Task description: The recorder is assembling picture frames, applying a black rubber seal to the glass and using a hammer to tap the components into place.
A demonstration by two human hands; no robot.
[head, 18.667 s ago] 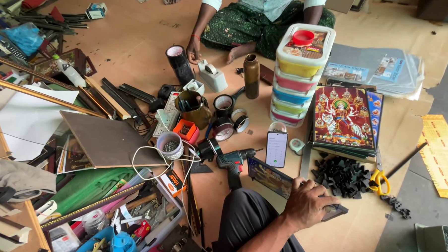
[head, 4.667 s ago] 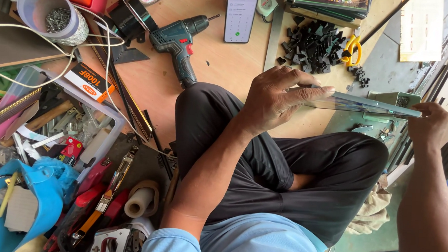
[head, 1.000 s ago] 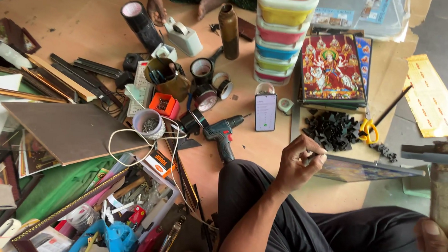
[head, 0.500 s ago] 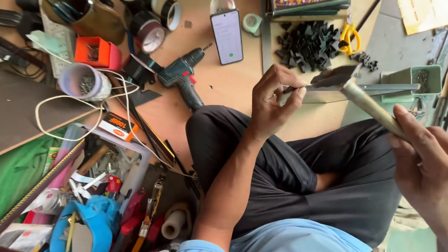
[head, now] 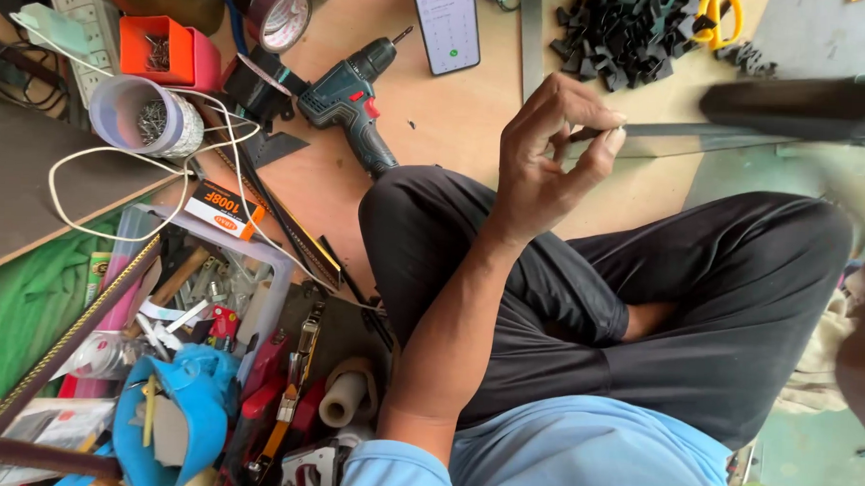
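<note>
While the left hand (head: 540, 170) pinches the strip (head: 685, 135) end, its long axis runs rightward toward the blurred right hand (head: 861, 191), grip unclear

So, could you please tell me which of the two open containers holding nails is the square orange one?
The square orange plastic box, at the upper left; the round translucent cup lies below it.

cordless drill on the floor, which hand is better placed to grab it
Left. The left hand is raised just beside the cordless drill, pinching a thin metal strip. The right hand is out of view.
</note>
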